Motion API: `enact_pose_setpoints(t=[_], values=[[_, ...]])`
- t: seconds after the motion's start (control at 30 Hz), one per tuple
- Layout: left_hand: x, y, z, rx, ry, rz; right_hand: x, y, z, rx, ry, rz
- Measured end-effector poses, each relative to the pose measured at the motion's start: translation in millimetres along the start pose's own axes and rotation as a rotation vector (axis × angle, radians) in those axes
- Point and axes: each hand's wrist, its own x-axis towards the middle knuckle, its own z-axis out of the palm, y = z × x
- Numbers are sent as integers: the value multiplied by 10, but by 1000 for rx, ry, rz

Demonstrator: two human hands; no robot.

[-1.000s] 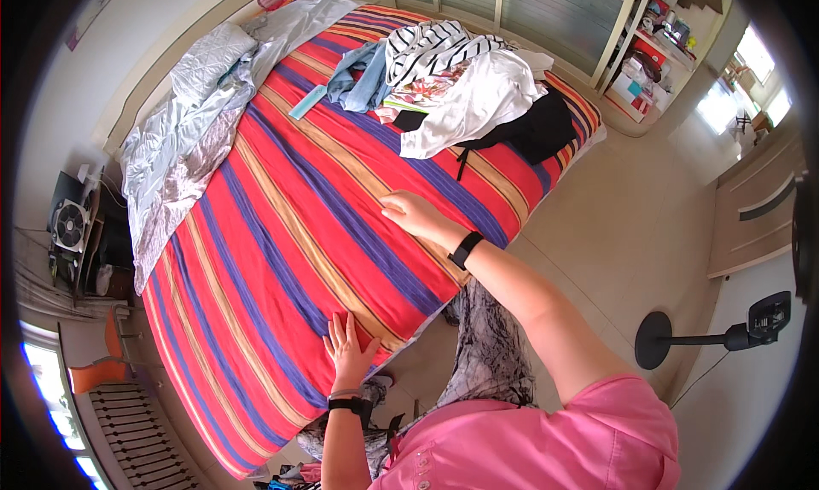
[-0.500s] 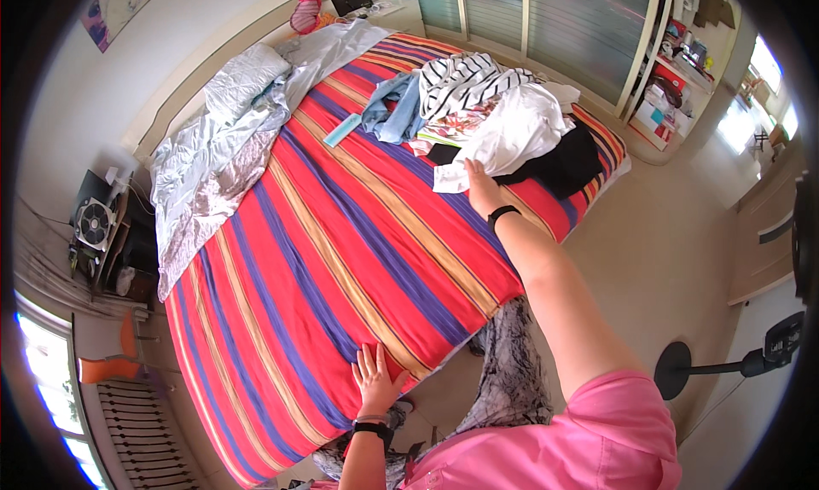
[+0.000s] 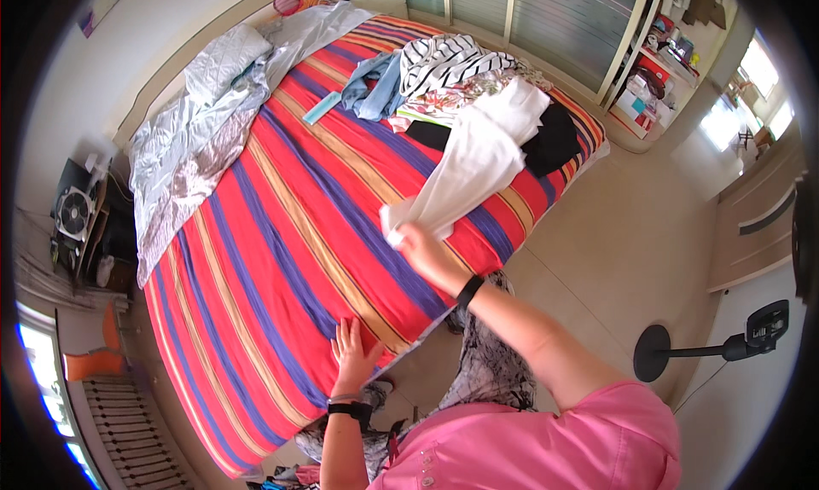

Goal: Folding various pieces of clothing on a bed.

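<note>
My right hand (image 3: 418, 247) grips the near end of a white garment (image 3: 478, 157), which stretches back across the bed toward a pile of clothes. My left hand (image 3: 351, 353) lies flat on the striped bedspread (image 3: 281, 226) near the front edge, fingers spread. In the pile are a black-and-white striped garment (image 3: 452, 63), a floral piece (image 3: 452, 102), light blue denim (image 3: 375, 85) and black cloth (image 3: 553, 140). The kind of the white garment cannot be made out.
Silvery bedding (image 3: 196, 140) is bunched along the headboard side. A small pale blue flat object (image 3: 322, 107) lies left of the denim. On the right a black-based stand (image 3: 653, 353) is on the floor. An orange chair (image 3: 90, 362) stands far left.
My right hand has pulled the white garment toward me and left, drawing it partly off the pile. My left hand stays flat on the bedspread. The whole view has shifted slightly.
</note>
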Motion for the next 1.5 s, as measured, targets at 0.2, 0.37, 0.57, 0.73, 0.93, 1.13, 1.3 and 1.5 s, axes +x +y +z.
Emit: enact_pose_setpoints(t=[0.2, 0.37, 0.57, 0.73, 0.93, 1.13, 1.3, 1.5], values=[[-208, -16, -114, -999, 67, -3, -1131, -1109, 849, 253, -490, -74], [-387, -156, -152, -1007, 230, -77, -953, -1109, 570, 142, -359, -353], [-546, 173, -549, -1487, 223, -208, -624, 145, -313, -623, 86, 277], [-59, 42, -939, -1653, 237, -154, 47, -102, -375, 336, -388, 304], [490, 200, -2528, -1735, 570, 342, 1653, -1847, -681, 581, 60, -91], [-284, 11, -2984, -1214, 999, 178, 1100, -2580, -1001, 774, -50, -178], [-1047, -707, -2095, -915, 921, -114, 19, -1744, -802, 708, -174, 262], [-1866, -1074, -1028, -890, 309, -445, -1191, -336, -555, 301, -471, 654]])
